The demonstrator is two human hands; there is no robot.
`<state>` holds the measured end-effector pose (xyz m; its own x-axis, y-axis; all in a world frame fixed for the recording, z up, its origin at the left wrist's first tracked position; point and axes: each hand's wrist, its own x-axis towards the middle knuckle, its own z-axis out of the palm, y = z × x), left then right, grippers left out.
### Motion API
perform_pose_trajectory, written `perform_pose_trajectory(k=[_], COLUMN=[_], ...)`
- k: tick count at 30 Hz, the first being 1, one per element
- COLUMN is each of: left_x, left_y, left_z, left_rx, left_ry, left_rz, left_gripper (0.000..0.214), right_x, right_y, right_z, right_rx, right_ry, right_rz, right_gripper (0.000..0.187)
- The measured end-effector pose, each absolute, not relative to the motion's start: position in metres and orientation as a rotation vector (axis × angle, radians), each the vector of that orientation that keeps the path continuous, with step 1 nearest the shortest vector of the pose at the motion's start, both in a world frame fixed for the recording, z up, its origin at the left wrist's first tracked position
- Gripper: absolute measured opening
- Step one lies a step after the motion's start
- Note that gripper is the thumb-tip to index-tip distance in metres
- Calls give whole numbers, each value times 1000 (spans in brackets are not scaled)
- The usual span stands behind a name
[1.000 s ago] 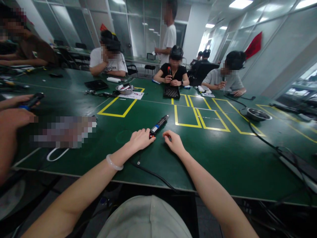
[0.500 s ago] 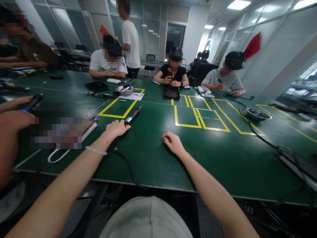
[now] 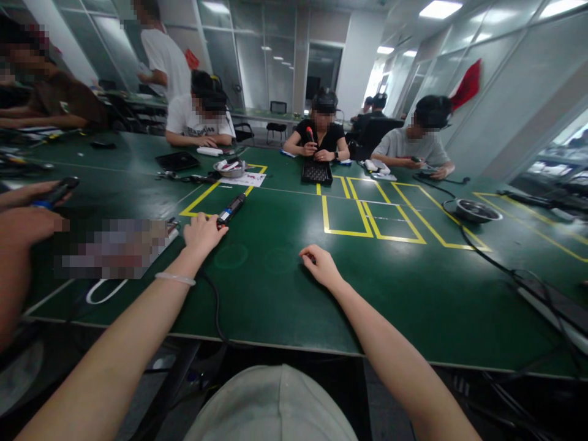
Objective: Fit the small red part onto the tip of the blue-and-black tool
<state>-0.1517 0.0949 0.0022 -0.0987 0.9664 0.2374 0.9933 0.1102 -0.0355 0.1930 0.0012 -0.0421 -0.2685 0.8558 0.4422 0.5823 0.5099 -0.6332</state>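
My left hand [image 3: 202, 233] lies on the near end of a black electric screwdriver [image 3: 232, 208] with a blue and red band, fingers closed over its rear where the cord [image 3: 214, 306] leaves. The tool lies flat on the green table [image 3: 285, 288], its tip pointing away, by the corner of a yellow taped rectangle [image 3: 215, 199]. My right hand [image 3: 321, 264] rests on the table to the right, fingers curled in, with something small and dark that I cannot make out between fingers and thumb.
A neighbour's hands [image 3: 27, 208] hold a black tool at the left, beside a blurred flat object [image 3: 110, 245]. Across the table several people sit with tools, a black tray [image 3: 318, 172] and a metal bowl [image 3: 231, 167]. A second bowl [image 3: 475, 211] and cables lie at the right.
My left hand has slid the screwdriver leftward and away across the table, from the middle to the yellow rectangle. My right hand has stayed put. A standing person at the back walked left.
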Motion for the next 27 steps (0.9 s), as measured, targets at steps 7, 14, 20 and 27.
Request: perform_pose_trajectory(k=[7,14,20,27], left_x=[-143,-146,-148,-115], left_y=[83,85,87,74], left_z=[4,1,-2,6], left_rx=[-1975,-2007,-2023,-2168], left_ry=[-2070,-2052,-2025,-1948], left_rz=[-240,-252,-306,-458], left_gripper=[45,42,41,34], right_x=[192,192,192,190], right_y=[1,0,0,2], right_z=[-42,-41,-41,-41], right_rx=[-1192,-1185,-1194,-1158], right_ry=[-1979,-1980,-1971,-1905], right_rz=[448,451,459,542], right_gripper=[16,16,16,15])
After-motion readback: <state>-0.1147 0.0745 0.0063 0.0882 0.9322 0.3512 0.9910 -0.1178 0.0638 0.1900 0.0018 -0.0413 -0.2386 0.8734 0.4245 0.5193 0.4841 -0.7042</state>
